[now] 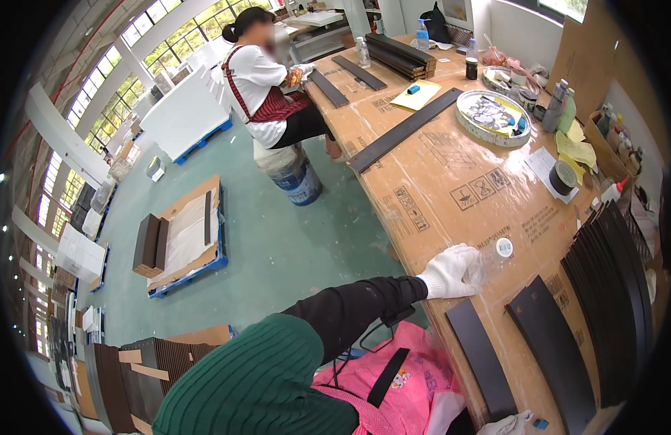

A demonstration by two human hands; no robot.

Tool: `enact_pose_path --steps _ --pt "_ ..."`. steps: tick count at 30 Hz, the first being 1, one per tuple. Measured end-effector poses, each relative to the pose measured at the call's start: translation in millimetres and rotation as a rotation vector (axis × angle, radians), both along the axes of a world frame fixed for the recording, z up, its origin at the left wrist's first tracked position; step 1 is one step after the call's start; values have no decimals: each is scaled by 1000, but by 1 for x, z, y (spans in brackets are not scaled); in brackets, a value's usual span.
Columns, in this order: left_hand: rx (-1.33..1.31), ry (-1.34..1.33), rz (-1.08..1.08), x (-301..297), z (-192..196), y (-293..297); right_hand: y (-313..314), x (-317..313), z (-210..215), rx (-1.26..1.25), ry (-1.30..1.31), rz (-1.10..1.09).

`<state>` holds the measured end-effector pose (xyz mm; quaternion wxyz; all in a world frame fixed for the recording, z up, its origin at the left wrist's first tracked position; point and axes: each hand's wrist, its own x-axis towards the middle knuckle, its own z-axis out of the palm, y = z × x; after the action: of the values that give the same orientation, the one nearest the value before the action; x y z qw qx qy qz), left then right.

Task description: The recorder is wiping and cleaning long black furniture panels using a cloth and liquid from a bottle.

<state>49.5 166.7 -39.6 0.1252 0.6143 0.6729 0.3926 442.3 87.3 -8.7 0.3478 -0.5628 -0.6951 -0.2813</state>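
My left hand (450,272), in a white knit glove, is closed round a small clear plastic bottle (487,262) with a white cap, at the table's near left edge. Below it a dark flat board (482,355) lies along that edge. A second dark board (551,355), with a small mark near its far end, lies to its right. At the lower rim part of my right hand (506,425) shows, also in a white glove, by the near end of the first board; its fingers are too cut off to read. Beside it sits a small blue block (540,423).
Many dark boards (607,304) stack at the right. Farther up the cardboard-covered table (422,210) are a round tray (493,119), a black tape roll (563,177) and a long board (404,130). A co-worker (266,80) sits across. A pallet (187,232) stands on the floor.
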Motion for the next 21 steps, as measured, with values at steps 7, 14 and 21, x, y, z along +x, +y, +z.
enact_pose_path --steps 7,14,21 --pt "13 -23 -17 4 5 -4 -7 22 -31 -53 128 13" --pt "151 -102 -21 19 12 18 21 44 -47 -643 437 63" --pt "-143 -124 6 8 -16 7 19 -100 -29 -938 171 177"
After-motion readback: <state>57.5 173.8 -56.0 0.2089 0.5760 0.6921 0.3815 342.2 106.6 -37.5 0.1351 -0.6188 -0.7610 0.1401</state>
